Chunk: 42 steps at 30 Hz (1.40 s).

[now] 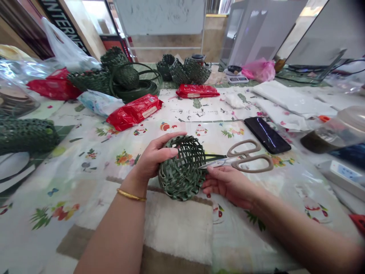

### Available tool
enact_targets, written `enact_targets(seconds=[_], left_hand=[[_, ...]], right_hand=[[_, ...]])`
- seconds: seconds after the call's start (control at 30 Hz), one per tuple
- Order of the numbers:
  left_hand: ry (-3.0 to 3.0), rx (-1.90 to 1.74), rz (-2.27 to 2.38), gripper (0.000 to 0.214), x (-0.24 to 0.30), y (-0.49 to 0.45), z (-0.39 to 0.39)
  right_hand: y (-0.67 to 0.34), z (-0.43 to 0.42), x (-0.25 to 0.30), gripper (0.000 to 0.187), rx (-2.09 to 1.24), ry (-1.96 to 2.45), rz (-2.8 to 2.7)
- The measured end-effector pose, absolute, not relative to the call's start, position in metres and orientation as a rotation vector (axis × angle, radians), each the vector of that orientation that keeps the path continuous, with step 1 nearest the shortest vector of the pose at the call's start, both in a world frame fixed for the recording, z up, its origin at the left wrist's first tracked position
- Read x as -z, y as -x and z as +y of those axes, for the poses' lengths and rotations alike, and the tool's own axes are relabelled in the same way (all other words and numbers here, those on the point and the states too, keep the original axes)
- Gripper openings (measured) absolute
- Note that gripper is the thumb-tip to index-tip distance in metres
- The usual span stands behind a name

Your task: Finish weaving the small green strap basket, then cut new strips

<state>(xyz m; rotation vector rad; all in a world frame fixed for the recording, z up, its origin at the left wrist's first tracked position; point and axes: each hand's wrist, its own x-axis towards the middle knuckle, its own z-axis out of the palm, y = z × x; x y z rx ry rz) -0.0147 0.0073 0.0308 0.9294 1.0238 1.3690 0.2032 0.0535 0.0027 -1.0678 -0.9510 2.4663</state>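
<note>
Head view: the left hand (156,154) clamps the woven basket (182,177); at four o'clock the right hand (225,183), closure unclear, could nudge the scissors (242,154), snagging strands.

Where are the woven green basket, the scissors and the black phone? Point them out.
Woven green basket (181,176): head view, on its woven strips.
Scissors (246,154): head view, on the handles where the loops meet.
Black phone (267,135): head view, on the middle of its screen.
</note>
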Motion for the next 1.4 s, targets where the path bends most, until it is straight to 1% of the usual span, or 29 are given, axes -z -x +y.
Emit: enact_targets(seconds=[0.1,0.23,0.53,0.67,0.73,0.83,0.87,1.03,1.2,1.27,1.4], left_hand=[[-0.913,-1.389,0.973,0.050,-0.028,0.015,0.008],[-0.865,-1.443,0.878,0.046,-0.022,0.016,0.009],[-0.855,-1.417,0.825,0.046,-0.019,0.020,0.011],[-0.875,-1.413,0.852,0.048,-0.021,0.018,0.010],[-0.905,-1.410,0.860,0.049,-0.022,0.019,0.010],[-0.931,-1.414,0.879,0.048,-0.022,0.023,0.009],[-0.937,-1.412,0.881,0.048,-0.022,0.024,0.009],[-1.016,-1.376,0.881,0.049,-0.021,0.023,0.011],[-1.089,-1.396,0.955,0.049,-0.020,0.017,0.012],[-1.120,-1.386,0.962,0.049,-0.021,0.015,0.011],[-1.166,-1.364,0.978,0.049,-0.022,0.015,0.011]], right_hand=[[-0.205,0.059,-0.003,0.017,-2.542,1.070,-0.938],[-0.206,0.066,-0.004,0.015,-2.611,1.103,-0.892],[-0.194,0.064,-0.004,0.012,-2.475,1.337,-0.985],[-0.193,0.063,-0.005,0.009,-2.429,1.353,-1.041],[-0.198,0.066,-0.004,0.013,-2.514,1.292,-1.105],[-0.207,0.072,-0.001,0.028,-2.676,1.133,-1.144],[-0.210,0.073,0.000,0.029,-2.691,1.095,-1.134],[-0.211,0.069,0.000,0.014,-2.594,1.109,-1.161],[-0.203,0.059,-0.003,0.009,-2.483,1.254,-1.276],[-0.200,0.055,-0.001,0.009,-2.394,1.335,-1.316],[-0.194,0.048,0.002,0.016,-2.204,1.458,-1.377]])
